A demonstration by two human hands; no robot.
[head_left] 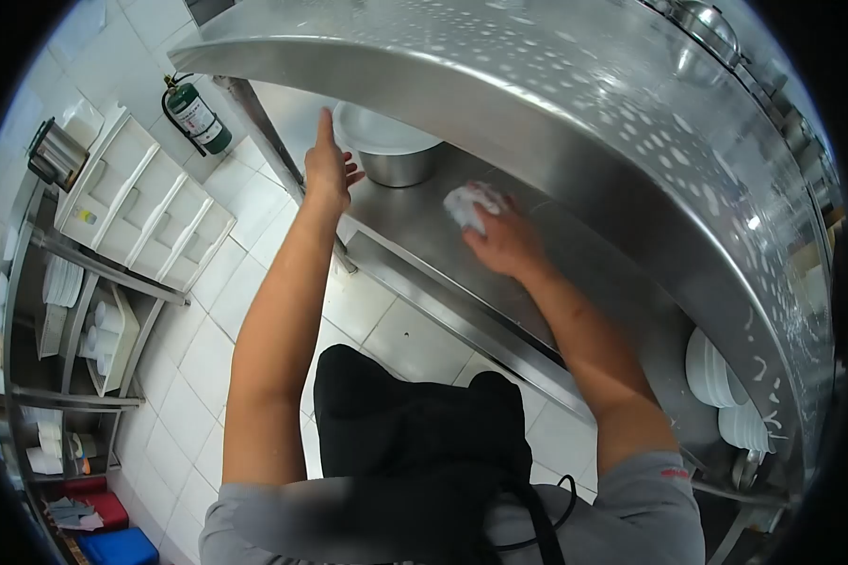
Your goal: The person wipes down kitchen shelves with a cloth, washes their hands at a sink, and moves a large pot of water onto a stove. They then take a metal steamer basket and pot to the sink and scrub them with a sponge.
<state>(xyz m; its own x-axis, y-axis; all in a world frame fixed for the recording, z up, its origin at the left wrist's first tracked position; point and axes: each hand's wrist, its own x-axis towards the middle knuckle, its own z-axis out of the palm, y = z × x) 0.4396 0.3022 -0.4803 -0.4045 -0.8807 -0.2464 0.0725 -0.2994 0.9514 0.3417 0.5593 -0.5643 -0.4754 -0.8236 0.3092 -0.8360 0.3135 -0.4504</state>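
Note:
My right hand [507,237] presses a crumpled white cloth [468,205] onto the steel lower shelf [443,240] of a metal table. The cloth looks wet or foamy, though its exact material is hard to make out. My left hand [328,169] is raised at the shelf's left end with its fingers apart, the index finger pointing away from me. It holds nothing. Just right of it, a round metal pot [400,169] with a pale flat top stands on the shelf, partly hidden under the tabletop edge. I cannot tell whether the left hand touches the pot.
The steel tabletop [462,42] above the shelf carries foam spots. White bowls [711,372] are stacked at the shelf's right end. A green fire extinguisher [198,118] hangs on the left wall, above a leaning white rack-like panel [146,202]. Shelving with dishes and a blue box [118,546] stand left.

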